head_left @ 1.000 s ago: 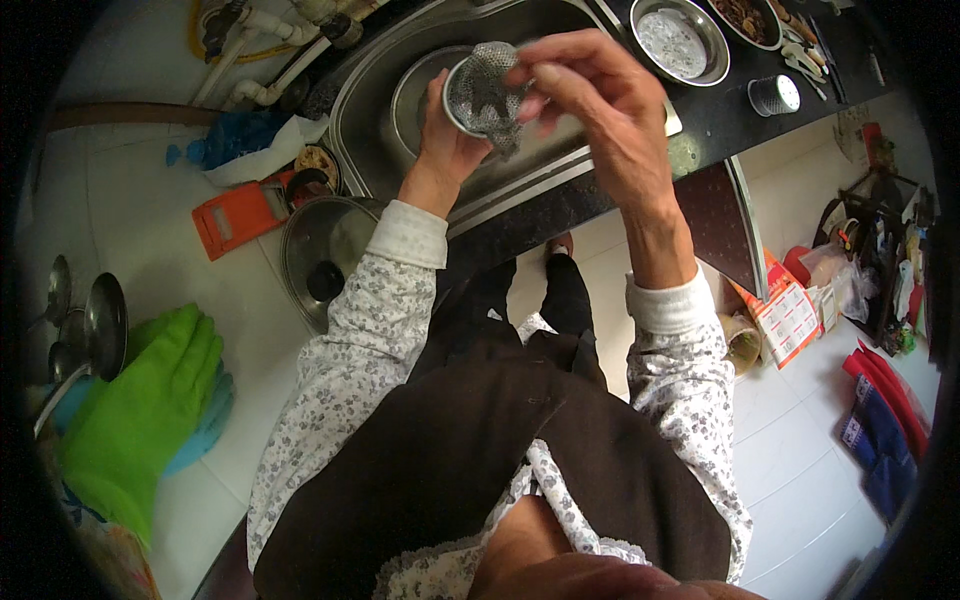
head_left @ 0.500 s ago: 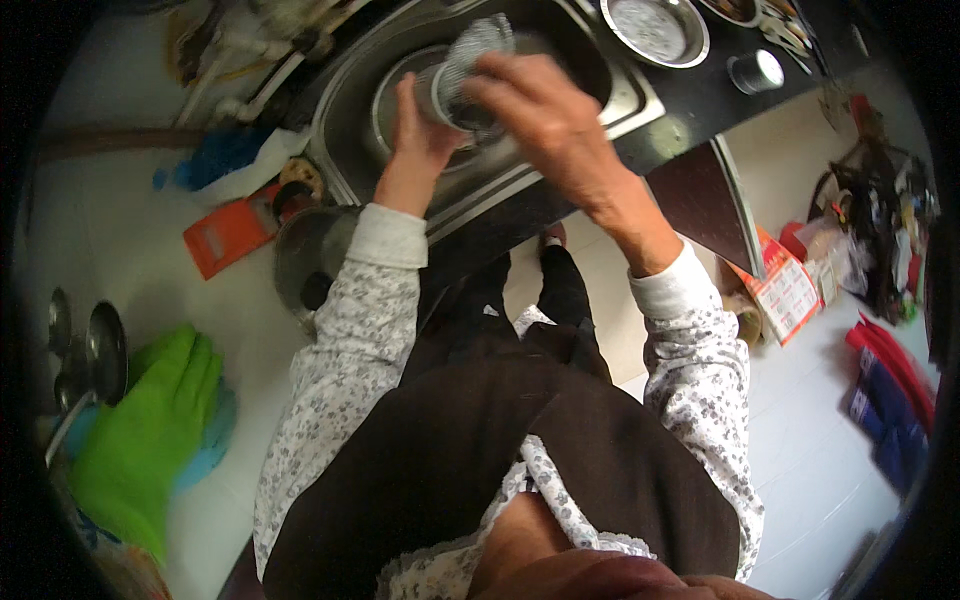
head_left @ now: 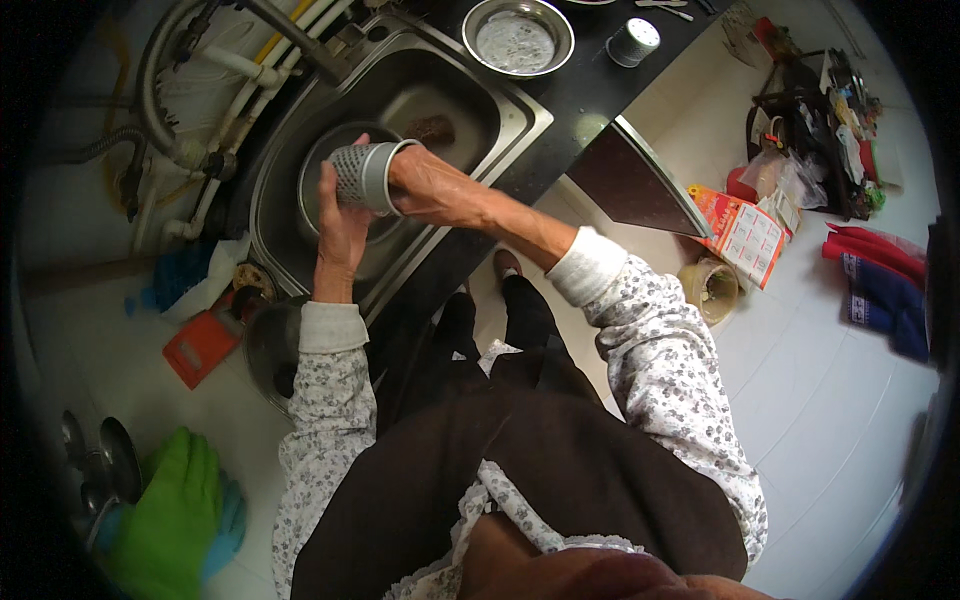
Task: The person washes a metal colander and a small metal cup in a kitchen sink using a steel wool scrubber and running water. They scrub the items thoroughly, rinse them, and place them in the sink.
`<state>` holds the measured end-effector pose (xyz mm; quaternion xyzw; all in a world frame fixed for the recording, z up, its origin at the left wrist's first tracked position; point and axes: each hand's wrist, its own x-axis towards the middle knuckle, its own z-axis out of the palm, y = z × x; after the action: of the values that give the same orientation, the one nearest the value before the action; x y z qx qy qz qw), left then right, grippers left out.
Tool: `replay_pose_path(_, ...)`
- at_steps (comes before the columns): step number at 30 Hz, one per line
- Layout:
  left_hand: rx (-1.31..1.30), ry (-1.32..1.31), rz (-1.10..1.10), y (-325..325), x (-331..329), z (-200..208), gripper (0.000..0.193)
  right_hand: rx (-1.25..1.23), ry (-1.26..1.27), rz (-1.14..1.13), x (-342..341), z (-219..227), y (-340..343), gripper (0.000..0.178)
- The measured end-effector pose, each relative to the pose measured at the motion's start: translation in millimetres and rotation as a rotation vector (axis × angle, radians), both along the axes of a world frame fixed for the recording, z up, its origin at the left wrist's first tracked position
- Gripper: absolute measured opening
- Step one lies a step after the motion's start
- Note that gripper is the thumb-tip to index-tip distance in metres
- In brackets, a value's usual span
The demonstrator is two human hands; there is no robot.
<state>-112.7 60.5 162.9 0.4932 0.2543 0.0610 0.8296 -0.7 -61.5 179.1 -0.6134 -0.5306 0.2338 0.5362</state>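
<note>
My left hand (head_left: 342, 235) is wrapped round a perforated grey metal cylinder (head_left: 362, 176), tilted on its side above the sink (head_left: 535, 118). The fingers of my right hand (head_left: 440, 188) reach in through the cylinder's wide rimmed mouth. They are hidden inside, so whether they hold anything does not show. Beneath the cylinder, a round metal basin (head_left: 308, 186) lies in the sink, partly covered by my left hand. A brownish patch (head_left: 430, 128), too unclear to name, shows on the sink floor beyond my hands.
On the dark counter stand a metal bowl (head_left: 516, 40) with something whitish inside and a small perforated cup (head_left: 634, 43). A faucet pipe (head_left: 295, 38) reaches over the sink's far left. Below the counter, a cabinet door (head_left: 640, 180) hangs open. Green gloves (head_left: 175, 515) are at lower left.
My right hand has gone from above the cylinder, beside a blurred silvery thing, into its mouth. The cylinder has turned onto its side. The whole view has shifted.
</note>
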Motion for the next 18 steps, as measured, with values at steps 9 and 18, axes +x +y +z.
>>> replay_pose_path(9,-0.165,0.054,0.214,1,9,-17,0.057,-0.26,-0.18,0.194,-8,-6,-1,0.042)
replay_pose_path(18,0.104,-0.035,0.131,0,15,15,0.071,-0.042,0.15,0.001,-2,-13,-5,0.048)
